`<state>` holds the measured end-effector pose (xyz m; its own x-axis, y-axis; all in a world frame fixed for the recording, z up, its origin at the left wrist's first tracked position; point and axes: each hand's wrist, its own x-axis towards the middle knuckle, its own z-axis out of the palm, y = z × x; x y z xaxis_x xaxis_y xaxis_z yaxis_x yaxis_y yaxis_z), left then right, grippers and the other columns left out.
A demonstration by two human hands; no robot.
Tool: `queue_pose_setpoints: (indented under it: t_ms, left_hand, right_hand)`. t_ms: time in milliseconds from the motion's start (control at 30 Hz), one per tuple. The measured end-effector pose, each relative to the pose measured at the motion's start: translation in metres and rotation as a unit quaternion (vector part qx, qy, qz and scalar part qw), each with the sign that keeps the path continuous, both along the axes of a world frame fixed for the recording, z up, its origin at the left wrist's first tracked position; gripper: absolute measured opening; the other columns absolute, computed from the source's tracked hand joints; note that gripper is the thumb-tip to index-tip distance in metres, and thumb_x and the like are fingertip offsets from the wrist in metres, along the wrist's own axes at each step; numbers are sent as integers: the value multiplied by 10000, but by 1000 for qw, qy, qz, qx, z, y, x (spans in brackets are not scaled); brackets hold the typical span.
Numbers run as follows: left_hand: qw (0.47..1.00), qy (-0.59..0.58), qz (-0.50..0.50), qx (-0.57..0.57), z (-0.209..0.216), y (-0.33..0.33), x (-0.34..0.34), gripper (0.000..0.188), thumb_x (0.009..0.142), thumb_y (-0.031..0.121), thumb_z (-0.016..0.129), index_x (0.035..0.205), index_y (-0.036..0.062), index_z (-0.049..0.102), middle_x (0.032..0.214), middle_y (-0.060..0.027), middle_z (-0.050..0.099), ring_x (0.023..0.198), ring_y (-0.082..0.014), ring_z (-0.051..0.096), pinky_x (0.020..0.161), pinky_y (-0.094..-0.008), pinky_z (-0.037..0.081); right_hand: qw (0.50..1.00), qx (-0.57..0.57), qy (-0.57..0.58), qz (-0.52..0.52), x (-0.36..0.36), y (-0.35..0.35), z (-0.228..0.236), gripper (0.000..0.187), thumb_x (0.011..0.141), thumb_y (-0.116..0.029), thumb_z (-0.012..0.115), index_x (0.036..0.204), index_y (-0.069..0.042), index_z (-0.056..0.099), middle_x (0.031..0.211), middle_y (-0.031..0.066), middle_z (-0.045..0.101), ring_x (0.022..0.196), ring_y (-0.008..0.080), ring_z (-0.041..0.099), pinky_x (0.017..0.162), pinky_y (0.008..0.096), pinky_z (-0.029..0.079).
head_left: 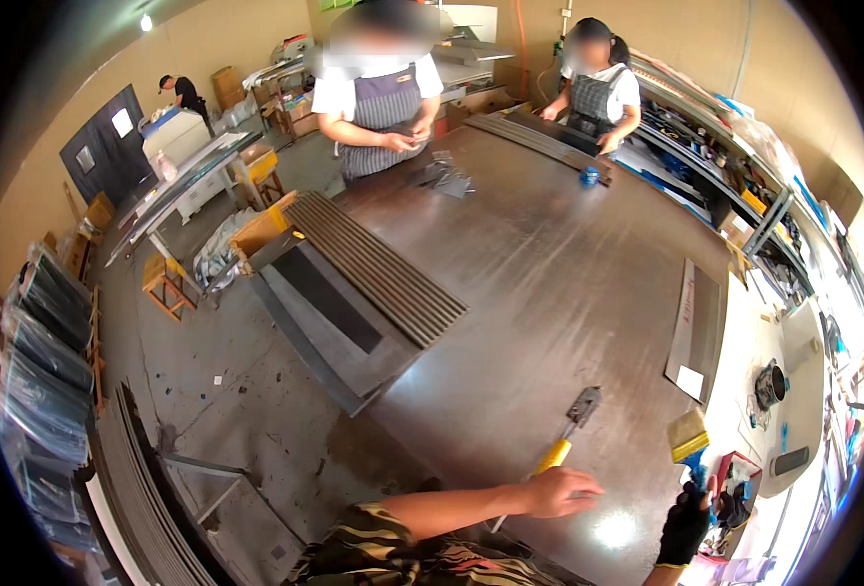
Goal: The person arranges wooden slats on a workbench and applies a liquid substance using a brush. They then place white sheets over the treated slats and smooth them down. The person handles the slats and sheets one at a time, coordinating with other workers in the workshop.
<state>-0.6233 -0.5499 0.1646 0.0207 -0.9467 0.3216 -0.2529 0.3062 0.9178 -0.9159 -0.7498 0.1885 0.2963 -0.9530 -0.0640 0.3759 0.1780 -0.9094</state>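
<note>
In the lower middle, my bare left hand [557,491] is open, its fingers stretched out low over the brown table. Just beyond it lies a yellow-handled tool [554,456] with a dark metal head; the near end is hidden by my hand and wrist. My right hand [686,524], in a black glove, is closed around the blue handle of a paintbrush [689,439]. The brush points up and away at the table's right edge, its wide pale-yellow bristles uppermost. A flat grey panel [702,322] lies beyond the brush.
The large table [510,293] fills the middle. Ribbed strips [383,264] and dark sheets [305,313] overhang its left side. Two people in striped aprons [383,107] stand at the far side. A blue jar [589,176] sits near them. Loaded shelving [705,146] lines the right.
</note>
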Motion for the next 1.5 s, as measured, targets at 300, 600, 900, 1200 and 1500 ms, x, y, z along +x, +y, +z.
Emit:
queue_pose_setpoints:
  t_ms: [300, 600, 900, 1200, 1500]
  left_hand:
    - [850, -45, 484, 203, -69, 249, 132, 254, 899, 296, 737, 972, 53, 744, 903, -119, 754, 802, -222, 750, 698, -332, 575]
    - [764, -77, 540, 343, -56, 406, 172, 355, 905, 336, 697, 1073, 24, 713, 1023, -152, 731, 936, -293, 710, 805, -392, 544]
    - [736, -132, 595, 295, -86, 513, 341, 361, 887, 288, 718, 1137, 29, 695, 1152, -180, 694, 1044, -334, 671, 882, -426, 526]
    - [773, -233, 559, 188, -37, 534, 574, 589, 860, 281, 757, 1319, -32, 562, 1368, -231, 570, 1268, -414, 526, 1067, -480, 417]
    - [811, -349, 429, 192, -23, 459, 744, 828, 806, 343, 793, 1439, -54, 435, 1510, -258, 419, 1421, -411, 368, 1172, -489, 311]
  right_hand:
    - [988, 39, 24, 151, 214, 136, 31, 554, 865, -370, 750, 1276, -74, 527, 989, 171, 687, 723, 237, 668, 616, 345, 547]
    - [940, 128, 10, 316, 386, 218, 4, 446, 868, -282, 744, 1212, -62, 563, 959, 210, 699, 707, 290, 692, 596, 373, 558]
    - [963, 80, 54, 252, 536, 318, -21, 507, 929, -275, 691, 1339, -33, 517, 1022, 180, 703, 770, 250, 700, 648, 346, 563]
    - [979, 93, 87, 160, 662, 401, -4, 387, 919, -198, 711, 1250, -26, 607, 994, 124, 722, 815, 202, 704, 669, 310, 569]
    - [990, 88, 65, 85, 769, 408, -42, 282, 909, -85, 711, 1175, -19, 647, 946, 97, 715, 779, 163, 685, 681, 283, 552]
